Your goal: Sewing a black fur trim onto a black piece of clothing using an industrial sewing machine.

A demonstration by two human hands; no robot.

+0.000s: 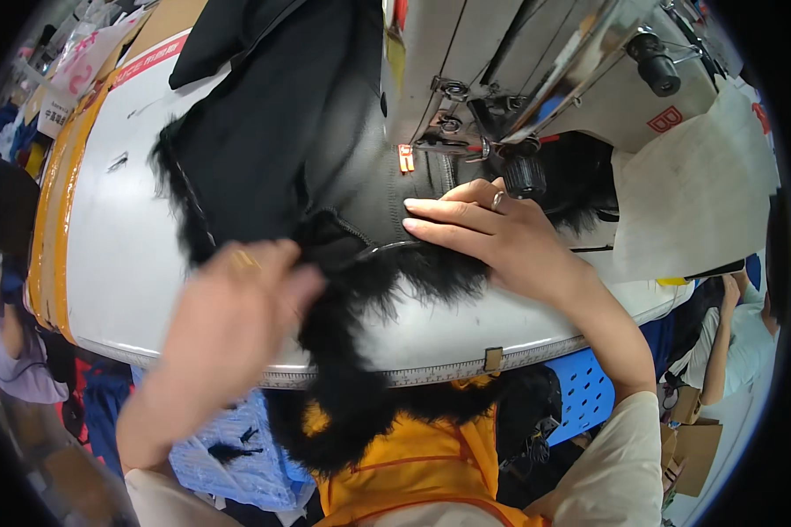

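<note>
black cloth [264, 132] on worktop [114, 220], 11 o'clock in view; fur trim [347, 351] at 7. right hand [505, 228]: fingers flat, spread, gripping nothing. left hand [237, 307] blurred, curled; cannot tell grip. risk: stray fur snagging in sewing machine [426, 70].

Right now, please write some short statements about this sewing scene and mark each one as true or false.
The right hand touches black fabric. True.
The right hand wears nothing. False: it wears a ring.
Fur trim hangs over the near edge of the table. True.
The fur trim is white. False: it is black.
A sewing machine stands at the picture's upper right. True.
Both hands look sharp. False: the left hand is blurred.
</note>
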